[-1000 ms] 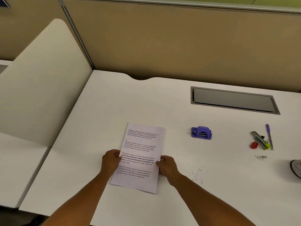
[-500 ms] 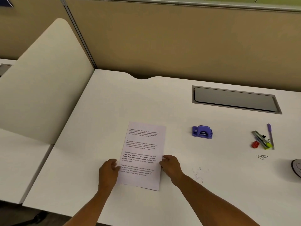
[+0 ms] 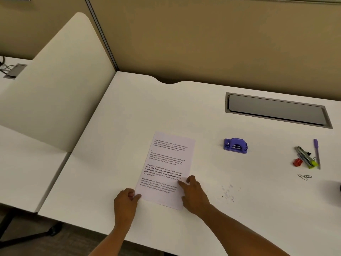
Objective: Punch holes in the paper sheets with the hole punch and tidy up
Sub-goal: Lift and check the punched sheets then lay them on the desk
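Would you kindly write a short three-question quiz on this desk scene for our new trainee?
1. True or false: the purple plastic hole punch lies on the printed white paper sheets.
2. Which hand touches the sheets' right edge? A. left hand B. right hand
3. Fill in: the small red object lies beside the yellow-tipped metal ____.

Key
1. False: it sits apart on the white desk, right of the sheets.
2. B
3. stapler

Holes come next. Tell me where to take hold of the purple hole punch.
Take the hole punch across its raised arched lever, coming from above with the right hand, which is nearer. It sits flat on the desk, apart from the paper.
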Demonstrator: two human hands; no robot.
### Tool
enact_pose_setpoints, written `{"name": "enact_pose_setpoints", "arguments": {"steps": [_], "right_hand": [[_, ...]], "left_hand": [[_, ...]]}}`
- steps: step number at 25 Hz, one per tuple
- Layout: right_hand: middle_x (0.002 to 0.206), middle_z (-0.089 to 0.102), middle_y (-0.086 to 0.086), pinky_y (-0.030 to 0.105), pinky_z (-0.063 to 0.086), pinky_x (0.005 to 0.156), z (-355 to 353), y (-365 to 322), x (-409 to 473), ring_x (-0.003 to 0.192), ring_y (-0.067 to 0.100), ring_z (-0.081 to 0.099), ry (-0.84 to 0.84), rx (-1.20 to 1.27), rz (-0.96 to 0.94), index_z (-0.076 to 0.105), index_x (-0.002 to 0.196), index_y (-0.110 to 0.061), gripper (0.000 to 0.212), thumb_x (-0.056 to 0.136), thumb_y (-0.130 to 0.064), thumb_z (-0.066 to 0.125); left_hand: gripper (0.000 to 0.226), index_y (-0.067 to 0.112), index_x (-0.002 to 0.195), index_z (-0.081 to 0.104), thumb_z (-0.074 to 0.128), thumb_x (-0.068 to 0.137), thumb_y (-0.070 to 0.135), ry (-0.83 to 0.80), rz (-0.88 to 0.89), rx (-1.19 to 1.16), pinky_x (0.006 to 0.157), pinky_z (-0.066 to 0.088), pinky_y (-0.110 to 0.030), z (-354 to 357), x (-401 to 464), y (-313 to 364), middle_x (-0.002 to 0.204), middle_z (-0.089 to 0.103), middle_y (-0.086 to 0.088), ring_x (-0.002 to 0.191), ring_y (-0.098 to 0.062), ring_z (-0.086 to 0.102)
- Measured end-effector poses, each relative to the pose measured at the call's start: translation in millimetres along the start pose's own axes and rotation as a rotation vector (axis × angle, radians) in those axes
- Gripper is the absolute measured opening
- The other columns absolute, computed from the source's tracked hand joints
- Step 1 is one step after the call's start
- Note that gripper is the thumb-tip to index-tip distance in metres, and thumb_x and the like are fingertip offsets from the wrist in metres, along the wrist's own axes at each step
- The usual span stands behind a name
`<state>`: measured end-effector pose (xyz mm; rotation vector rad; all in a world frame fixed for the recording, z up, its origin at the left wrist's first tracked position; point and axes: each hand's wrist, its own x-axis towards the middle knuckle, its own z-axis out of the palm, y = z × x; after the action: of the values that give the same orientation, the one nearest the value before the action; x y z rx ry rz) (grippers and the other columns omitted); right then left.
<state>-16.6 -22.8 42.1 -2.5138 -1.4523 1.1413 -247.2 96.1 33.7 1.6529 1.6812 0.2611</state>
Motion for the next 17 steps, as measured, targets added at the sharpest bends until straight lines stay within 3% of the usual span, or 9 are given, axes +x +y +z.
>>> {"name": "enact_pose_setpoints", "arguments": {"steps": [9,14,17], "right_hand": [[0.148,0.028,0.005,0.037,0.058,0.089,8.7,5.2,2.4,0.127,0.025,0.042,0.057,-0.068,-0.025,0.033,0.154,-0.029,0.066,0.095,-0.021,0.062],[0.148,0.027,0.006,0.037,0.058,0.089,10.4,6.9,3.8,0.128,0.025,0.041,0.061,-0.067,-0.037,0.032,0.154,-0.029,0.066,0.095,-0.020,0.062],[0.149,0.027,0.007,0.038,0.058,0.091,9.5,6.7,3.5,0.128,0.026,0.041,0.058,-0.081,-0.051,0.031,0.154,-0.028,0.068,0.095,-0.021,0.063]], "left_hand": [[0.013,0.002,0.100,0.072,0.069,0.089,0.008,0.076,-0.031,0.044,0.088,0.054,-0.035,-3.2,8.6,-5.6,0.098,0.075,-0.016,0.081,-0.017,0.060],[0.022,0.010,0.105,0.063,0.073,0.087,0.018,0.005,0.036,0.086,0.081,0.051,-0.028,-0.9,2.0,-0.7,0.092,0.066,-0.006,0.082,-0.019,0.061],[0.024,0.007,0.105,0.062,0.074,0.085,0.013,-0.003,0.016,0.059,0.083,0.056,-0.034,-0.5,2.8,1.8,0.085,0.062,-0.004,0.078,-0.021,0.061]]}}
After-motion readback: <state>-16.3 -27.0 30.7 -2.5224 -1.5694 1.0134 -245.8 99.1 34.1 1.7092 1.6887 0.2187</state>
